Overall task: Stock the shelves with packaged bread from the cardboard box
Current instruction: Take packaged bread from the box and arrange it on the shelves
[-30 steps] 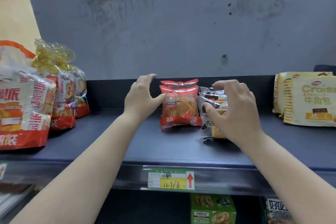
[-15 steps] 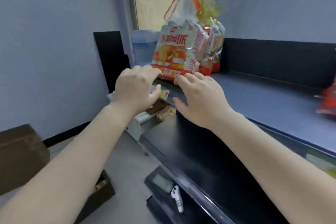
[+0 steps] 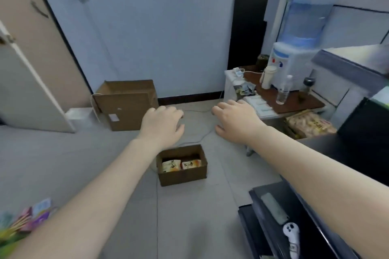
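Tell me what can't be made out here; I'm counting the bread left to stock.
- Small box, head view: two packets show; its near wall hides anything below them.
- Packet labels: too small to read.
- Big box: its front wall hides the inside.
- Shelf: blurred, cut off at the right edge.
- Left hand and right hand hold nothing.

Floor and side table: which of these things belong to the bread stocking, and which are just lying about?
Job: small cardboard box, bread packets inside it, left hand, right hand.
Lying about: large cardboard box, water dispenser, bottle, white controller.
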`<state>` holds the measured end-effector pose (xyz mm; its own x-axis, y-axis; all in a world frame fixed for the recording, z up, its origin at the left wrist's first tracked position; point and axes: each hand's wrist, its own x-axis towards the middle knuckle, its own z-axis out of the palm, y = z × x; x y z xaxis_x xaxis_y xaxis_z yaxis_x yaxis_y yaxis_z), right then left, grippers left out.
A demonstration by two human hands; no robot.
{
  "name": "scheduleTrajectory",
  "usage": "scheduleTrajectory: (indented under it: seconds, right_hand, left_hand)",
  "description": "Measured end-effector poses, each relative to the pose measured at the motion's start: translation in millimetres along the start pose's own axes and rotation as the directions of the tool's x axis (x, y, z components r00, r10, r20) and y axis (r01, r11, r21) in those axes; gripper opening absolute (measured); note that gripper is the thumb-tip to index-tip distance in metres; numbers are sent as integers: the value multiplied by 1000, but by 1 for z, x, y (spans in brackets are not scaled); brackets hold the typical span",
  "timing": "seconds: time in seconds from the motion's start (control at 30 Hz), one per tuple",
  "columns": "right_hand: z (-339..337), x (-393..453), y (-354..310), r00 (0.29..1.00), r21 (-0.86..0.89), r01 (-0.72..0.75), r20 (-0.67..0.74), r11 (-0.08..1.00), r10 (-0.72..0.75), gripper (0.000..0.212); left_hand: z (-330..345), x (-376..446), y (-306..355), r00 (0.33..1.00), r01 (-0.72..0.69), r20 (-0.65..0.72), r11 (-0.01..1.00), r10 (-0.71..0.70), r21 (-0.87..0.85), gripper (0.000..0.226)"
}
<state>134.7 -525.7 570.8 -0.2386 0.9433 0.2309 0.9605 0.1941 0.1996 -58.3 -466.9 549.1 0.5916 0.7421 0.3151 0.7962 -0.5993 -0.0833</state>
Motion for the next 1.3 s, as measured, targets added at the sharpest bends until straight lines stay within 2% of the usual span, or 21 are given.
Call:
scheduleTrajectory:
  seconds: [0.23, 0.47, 0.6, 0.8, 0.97, 1.13, 1.2, 1.3]
  right_hand:
    - [89, 81, -28, 985, 162, 8, 169, 987, -36, 36]
    - [181, 178, -35, 941, 306, -44, 333, 951, -64, 35]
    - [242, 250, -27, 903, 393, -132, 426, 910, -53, 35]
    - [348, 342, -12, 741, 417, -369, 672, 830, -8, 30]
    - [461, 390, -15, 591, 386, -519, 807, 763, -7, 33]
    - [595, 410, -35, 433, 330, -683, 901, 652, -2, 37]
    - [649, 411, -47, 369, 288, -757, 929, 587, 20, 42]
    - [733, 407, -65, 284, 219, -844, 957, 489, 62, 55]
  left_hand:
    - [74, -10, -78, 941, 233, 258, 972, -219, -24, 35]
    - [151, 32, -147, 853, 401, 382, 915, -355, -45, 32]
    - [208, 81, -193, 799, 471, 442, 881, -408, -36, 31]
    - [311, 149, -262, 682, 526, 611, 850, -402, -27, 32]
    - [421, 185, -310, 576, 588, 712, 809, -402, -19, 33]
    - [554, 186, -320, 501, 614, 792, 788, -349, -41, 34]
    - [610, 178, -317, 452, 630, 833, 775, -319, -46, 33]
    - [693, 164, -310, 416, 635, 868, 770, -273, -62, 32]
